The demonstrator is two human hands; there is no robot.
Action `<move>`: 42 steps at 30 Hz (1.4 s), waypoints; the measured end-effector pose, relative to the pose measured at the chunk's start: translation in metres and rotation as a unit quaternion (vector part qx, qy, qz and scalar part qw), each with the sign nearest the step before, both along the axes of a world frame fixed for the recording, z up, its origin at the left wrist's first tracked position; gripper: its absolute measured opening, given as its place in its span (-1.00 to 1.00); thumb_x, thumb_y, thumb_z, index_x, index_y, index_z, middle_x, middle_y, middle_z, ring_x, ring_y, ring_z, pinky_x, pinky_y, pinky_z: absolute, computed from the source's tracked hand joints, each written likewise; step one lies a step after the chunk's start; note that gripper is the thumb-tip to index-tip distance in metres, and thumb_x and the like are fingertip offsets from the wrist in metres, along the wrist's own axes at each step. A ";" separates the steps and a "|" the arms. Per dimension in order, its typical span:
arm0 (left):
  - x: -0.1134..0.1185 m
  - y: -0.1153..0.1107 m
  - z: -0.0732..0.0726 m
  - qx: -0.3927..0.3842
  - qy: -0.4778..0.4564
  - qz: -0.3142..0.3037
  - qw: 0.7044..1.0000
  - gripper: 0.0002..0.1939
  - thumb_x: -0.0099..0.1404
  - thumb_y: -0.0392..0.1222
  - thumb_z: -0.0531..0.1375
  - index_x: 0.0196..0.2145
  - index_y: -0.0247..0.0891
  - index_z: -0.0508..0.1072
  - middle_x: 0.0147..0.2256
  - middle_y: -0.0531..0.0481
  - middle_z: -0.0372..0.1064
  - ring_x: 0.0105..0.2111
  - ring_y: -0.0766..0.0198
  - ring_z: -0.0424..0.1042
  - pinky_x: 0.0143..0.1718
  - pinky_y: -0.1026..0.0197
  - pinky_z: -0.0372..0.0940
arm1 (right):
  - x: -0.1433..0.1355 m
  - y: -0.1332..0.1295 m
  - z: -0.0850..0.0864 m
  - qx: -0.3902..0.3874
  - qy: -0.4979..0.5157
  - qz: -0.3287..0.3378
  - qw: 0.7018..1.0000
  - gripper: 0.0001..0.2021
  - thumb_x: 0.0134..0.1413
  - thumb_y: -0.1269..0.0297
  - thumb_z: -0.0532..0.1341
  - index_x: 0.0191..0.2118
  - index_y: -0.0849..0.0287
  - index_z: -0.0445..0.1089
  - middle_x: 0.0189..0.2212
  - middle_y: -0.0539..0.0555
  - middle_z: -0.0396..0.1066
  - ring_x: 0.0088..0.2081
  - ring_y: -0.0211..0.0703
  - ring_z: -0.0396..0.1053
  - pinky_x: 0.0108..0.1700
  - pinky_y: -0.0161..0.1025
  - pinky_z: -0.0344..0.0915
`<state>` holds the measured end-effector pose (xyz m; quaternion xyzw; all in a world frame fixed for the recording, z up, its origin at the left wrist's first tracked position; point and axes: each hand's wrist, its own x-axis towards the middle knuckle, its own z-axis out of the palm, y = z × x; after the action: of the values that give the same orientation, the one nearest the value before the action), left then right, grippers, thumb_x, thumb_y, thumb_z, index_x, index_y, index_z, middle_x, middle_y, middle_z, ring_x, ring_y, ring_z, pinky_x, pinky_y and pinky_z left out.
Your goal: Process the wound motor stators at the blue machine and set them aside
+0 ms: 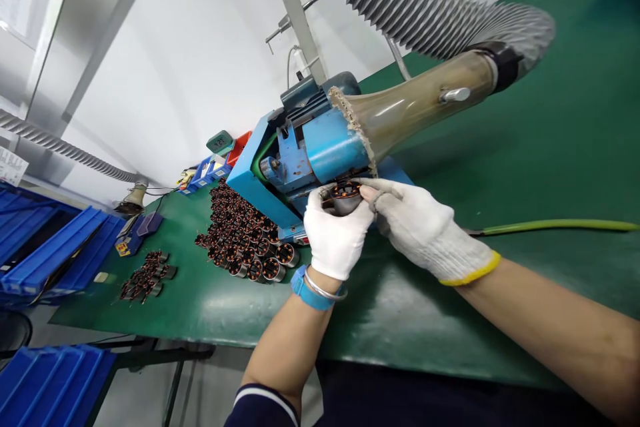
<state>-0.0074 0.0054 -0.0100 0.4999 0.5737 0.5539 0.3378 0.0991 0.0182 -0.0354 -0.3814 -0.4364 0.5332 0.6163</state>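
A motor stator (346, 191), a round metal ring with copper windings inside, is held up in front of the blue grinding machine (330, 147). My left hand (336, 240), in a white glove with bare wrist below it, wraps its fingers round the stator's left and front side. From the right, my right hand (417, 217), in a white knit glove with a yellow cuff, grips the stator's edge with thumb and fingers. A bare thumb tip shows through this glove. The far side of the stator and some fingertips are hidden by the machine and the gloves.
Many stators (250, 247) stand packed left of the machine; a smaller group (147, 277) lies farther left. A clear funnel (425, 97) and grey hose (425, 7) rise from the machine. A green cable (560, 225) crosses the green table (550, 307). Blue bins (60, 253) stand at left.
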 end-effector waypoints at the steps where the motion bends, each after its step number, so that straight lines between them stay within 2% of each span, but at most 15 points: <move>1: 0.000 0.000 0.000 0.003 0.002 -0.001 1.000 -0.57 0.03 -0.21 0.52 -0.19 -0.23 0.46 -0.24 -0.06 0.63 -0.22 0.15 0.64 -0.07 0.11 0.55 | 0.001 -0.001 0.001 0.000 -0.003 0.000 1.000 -0.73 -0.02 0.07 0.35 -0.22 0.10 0.54 -0.46 0.07 0.55 -0.15 0.19 0.61 -0.11 0.03 0.62; 4: 0.001 0.002 0.001 0.009 0.012 0.006 1.000 -0.56 0.02 -0.19 0.52 -0.19 -0.22 0.45 -0.25 -0.06 0.63 -0.22 0.15 0.63 -0.06 0.10 0.54 | 0.003 -0.003 0.003 0.005 -0.017 0.005 1.000 -0.76 0.02 0.07 0.35 -0.24 0.10 0.54 -0.51 0.06 0.50 -0.24 0.14 0.60 -0.22 -0.03 0.61; 7: 0.002 0.002 0.001 0.013 0.018 0.005 1.000 -0.57 0.02 -0.18 0.51 -0.20 -0.22 0.45 -0.25 -0.06 0.63 -0.22 0.14 0.63 -0.07 0.09 0.54 | 0.005 -0.003 0.004 -0.001 -0.017 0.005 1.000 -0.74 0.02 0.07 0.35 -0.23 0.12 0.54 -0.44 0.09 0.55 -0.24 0.12 0.60 -0.23 -0.04 0.62; 12: 0.003 0.005 -0.002 0.012 -0.016 -0.013 1.000 -0.58 0.01 -0.19 0.51 -0.22 -0.21 0.46 -0.25 -0.05 0.62 -0.23 0.16 0.62 -0.08 0.11 0.53 | 0.003 0.000 0.002 -0.029 0.040 -0.007 0.999 -0.75 -0.06 0.09 0.40 -0.26 0.08 0.55 -0.25 0.14 0.65 -0.14 0.17 0.61 -0.05 0.05 0.61; 16: 0.006 0.005 -0.005 0.027 -0.045 -0.013 0.999 -0.56 -0.04 -0.18 0.51 -0.24 -0.22 0.45 -0.26 -0.05 0.61 -0.24 0.17 0.60 -0.09 0.11 0.52 | 0.003 0.002 -0.002 -0.061 0.056 -0.005 0.997 -0.64 -0.19 0.07 0.45 -0.22 0.09 0.56 -0.14 0.15 0.66 -0.03 0.17 0.61 0.13 0.02 0.54; 19: 0.008 -0.002 -0.006 0.046 -0.040 0.003 0.998 -0.53 -0.07 -0.13 0.50 -0.23 -0.22 0.44 -0.27 -0.06 0.59 -0.25 0.16 0.59 -0.09 0.09 0.51 | 0.003 -0.001 -0.007 -0.070 0.060 0.007 0.996 -0.57 -0.23 0.05 0.48 -0.16 0.09 0.57 -0.12 0.16 0.65 -0.03 0.15 0.61 0.14 0.00 0.53; 21: 0.008 -0.012 -0.009 0.059 -0.021 0.026 0.998 -0.50 -0.10 -0.13 0.51 -0.22 -0.22 0.43 -0.28 -0.05 0.56 -0.28 0.17 0.58 -0.11 0.10 0.50 | 0.004 -0.007 -0.010 -0.056 0.047 0.008 0.997 -0.57 -0.22 0.05 0.49 -0.16 0.09 0.57 -0.16 0.16 0.66 -0.09 0.14 0.63 0.07 -0.01 0.57; 24: 0.003 -0.030 -0.017 0.095 -0.025 0.034 0.995 -0.49 -0.09 -0.14 0.51 -0.23 -0.20 0.38 -0.31 0.01 0.50 -0.35 0.24 0.53 -0.20 0.15 0.49 | 0.004 -0.021 -0.012 0.011 0.008 0.009 1.000 -0.62 -0.16 0.05 0.51 -0.19 0.08 0.58 -0.24 0.14 0.65 -0.17 0.10 0.64 -0.06 -0.05 0.62; 27: -0.001 -0.039 -0.028 0.121 -0.048 -0.020 0.991 -0.52 -0.05 -0.16 0.50 -0.26 -0.17 0.33 -0.36 0.06 0.45 -0.41 0.29 0.47 -0.28 0.21 0.46 | 0.002 -0.033 -0.011 0.079 -0.032 0.011 0.996 -0.69 -0.05 0.00 0.49 -0.24 0.05 0.59 -0.26 0.11 0.64 -0.21 0.06 0.63 -0.13 -0.10 0.62; 29: -0.003 -0.040 -0.033 0.122 -0.046 -0.059 0.990 -0.55 -0.01 -0.19 0.50 -0.27 -0.17 0.32 -0.38 0.06 0.43 -0.41 0.28 0.47 -0.28 0.20 0.45 | 0.003 -0.036 -0.011 0.094 -0.066 -0.016 0.993 -0.74 0.02 -0.03 0.46 -0.30 0.02 0.59 -0.27 0.10 0.63 -0.22 0.04 0.61 -0.12 -0.09 0.61; 32: -0.002 -0.038 -0.036 0.121 -0.032 -0.062 0.990 -0.54 0.00 -0.23 0.48 -0.21 -0.16 0.34 -0.30 0.00 0.47 -0.32 0.19 0.53 -0.17 0.10 0.48 | 0.008 -0.031 -0.009 0.045 -0.090 -0.065 0.993 -0.75 -0.04 0.00 0.47 -0.38 0.04 0.55 -0.34 0.08 0.60 -0.29 0.02 0.57 -0.17 -0.09 0.58; 36: 0.001 -0.037 -0.032 0.069 -0.025 -0.020 0.997 -0.51 -0.04 -0.33 0.43 -0.20 -0.15 0.30 -0.24 -0.03 0.46 -0.26 0.18 0.53 -0.07 0.03 0.47 | 0.021 -0.016 -0.002 -0.113 0.034 -0.151 0.981 -0.77 -0.08 0.10 0.44 -0.39 0.07 0.45 -0.45 0.08 0.52 -0.47 -0.12 0.44 -0.48 -0.22 0.41; 38: 0.001 -0.036 -0.030 0.031 -0.032 -0.009 0.999 -0.50 -0.03 -0.34 0.42 -0.20 -0.15 0.28 -0.23 -0.01 0.45 -0.27 0.22 0.52 -0.07 0.06 0.47 | 0.023 -0.011 0.000 -0.142 0.050 -0.187 0.971 -0.81 -0.06 0.15 0.41 -0.39 0.06 0.42 -0.45 0.09 0.51 -0.47 -0.14 0.42 -0.52 -0.26 0.35; 40: -0.001 -0.035 -0.029 0.006 -0.050 -0.029 0.998 -0.46 -0.02 -0.31 0.42 -0.10 -0.18 0.31 -0.17 -0.05 0.49 -0.20 0.20 0.54 -0.02 0.06 0.47 | 0.020 -0.011 -0.001 -0.127 -0.015 -0.149 0.981 -0.80 -0.10 0.14 0.41 -0.35 0.08 0.47 -0.42 0.10 0.53 -0.44 -0.11 0.46 -0.45 -0.21 0.43; 42: -0.005 -0.032 -0.029 0.003 -0.069 -0.072 0.995 -0.41 0.03 -0.24 0.43 0.00 -0.21 0.34 -0.08 -0.12 0.53 -0.10 0.14 0.57 0.07 0.04 0.46 | 0.013 -0.013 -0.007 -0.088 -0.093 -0.078 0.989 -0.70 -0.14 0.09 0.40 -0.26 0.10 0.53 -0.31 0.14 0.59 -0.31 0.01 0.54 -0.23 -0.06 0.56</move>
<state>-0.0127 -0.0265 -0.0390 0.5014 0.5099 0.5627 0.4147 0.1123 0.0052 -0.0422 -0.5151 -0.4124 0.4815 0.5769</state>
